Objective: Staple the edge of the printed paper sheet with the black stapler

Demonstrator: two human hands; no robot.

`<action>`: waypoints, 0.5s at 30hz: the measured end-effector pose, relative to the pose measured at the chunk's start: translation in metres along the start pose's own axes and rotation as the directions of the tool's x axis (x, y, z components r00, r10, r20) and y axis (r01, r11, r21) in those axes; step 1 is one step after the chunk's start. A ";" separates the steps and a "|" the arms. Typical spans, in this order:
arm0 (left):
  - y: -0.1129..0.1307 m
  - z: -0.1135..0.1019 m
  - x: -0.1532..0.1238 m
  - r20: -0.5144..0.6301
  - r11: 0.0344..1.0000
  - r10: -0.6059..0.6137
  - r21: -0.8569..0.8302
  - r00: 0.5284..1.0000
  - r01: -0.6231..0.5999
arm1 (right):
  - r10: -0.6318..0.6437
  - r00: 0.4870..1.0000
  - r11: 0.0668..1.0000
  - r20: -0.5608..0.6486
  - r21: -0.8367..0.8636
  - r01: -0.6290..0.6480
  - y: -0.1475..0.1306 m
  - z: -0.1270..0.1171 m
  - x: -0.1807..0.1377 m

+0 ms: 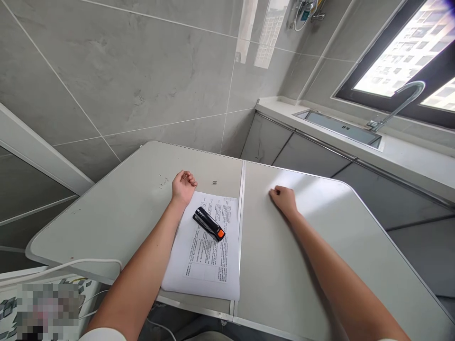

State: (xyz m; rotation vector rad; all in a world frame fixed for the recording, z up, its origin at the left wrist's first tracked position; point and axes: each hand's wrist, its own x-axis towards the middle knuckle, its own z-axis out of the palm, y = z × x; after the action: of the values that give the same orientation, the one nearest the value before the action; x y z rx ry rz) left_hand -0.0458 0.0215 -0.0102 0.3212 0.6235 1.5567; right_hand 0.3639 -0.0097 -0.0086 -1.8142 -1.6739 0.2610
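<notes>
Black stapler — atop paper, left hand beside

Glossy plast. stapler, matt ppr sheets, smooth semi-gloss tbl, shiny metal tap

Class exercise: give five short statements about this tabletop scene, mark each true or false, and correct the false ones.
1. The stapler lies on the printed paper. True.
2. The left hand grips the stapler. False: the stapler lies apart from that hand.
3. One end of the stapler has an orange part. True.
4. The right hand is left of the table's pale strip. False: it is right of it.
5. A curved faucet stands beside the sink. True.
</notes>
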 end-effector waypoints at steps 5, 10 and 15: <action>-0.001 0.000 -0.001 0.013 1.000 0.009 0.016 1.000 -0.009 | 0.081 0.992 0.953 -0.099 -0.285 -0.107 0.085 -0.061 -0.033; 0.000 0.000 -0.002 0.020 0.999 0.015 0.042 1.000 -0.016 | 0.108 0.986 0.915 -0.125 -0.376 -0.148 0.113 -0.071 -0.050; 0.000 0.002 -0.003 0.014 0.998 0.018 0.056 1.000 -0.019 | 0.110 0.991 0.913 -0.077 -0.387 -0.131 0.110 -0.066 -0.048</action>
State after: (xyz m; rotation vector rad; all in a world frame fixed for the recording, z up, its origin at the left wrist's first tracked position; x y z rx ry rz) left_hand -0.0445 0.0188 -0.0075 0.3805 0.6561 1.5557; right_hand 0.4822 -0.0735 -0.0340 -2.2005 -1.6654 -0.0807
